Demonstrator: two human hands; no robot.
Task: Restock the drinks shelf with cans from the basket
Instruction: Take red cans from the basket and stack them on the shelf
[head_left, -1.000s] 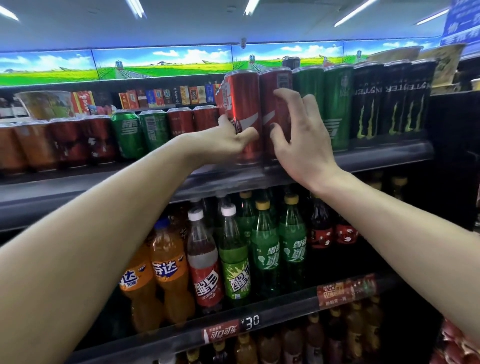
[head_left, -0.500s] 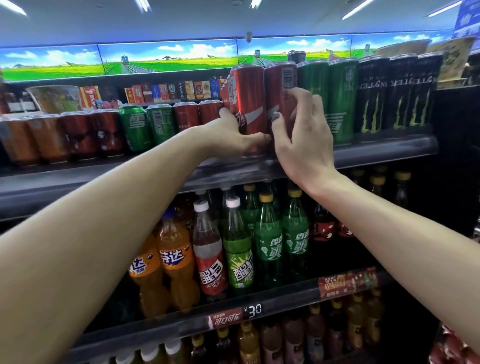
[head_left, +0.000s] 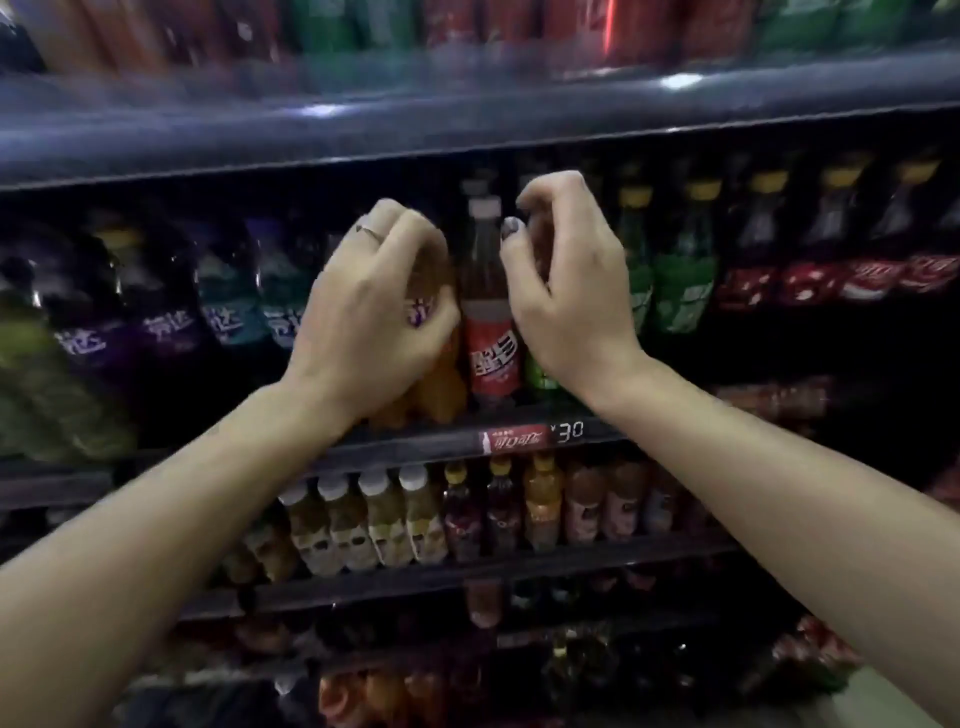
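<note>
Our grip is empty on both sides, left hand (head_left: 371, 317) and right hand (head_left: 563, 296) loosely curled either side of a red-labelled bottle (head_left: 491, 332) on the shelf (head_left: 675, 431).

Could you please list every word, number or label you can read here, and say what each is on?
"¥30": on the price strip at the shelf edge.
"可口可乐", small and soft: on the red tag beside that price.
"雪碧": on the red-labelled bottle between the left hand and right hand.
"芬达", smeared: on the dark bottles at left.
Everything else is too blurred to read.
</note>
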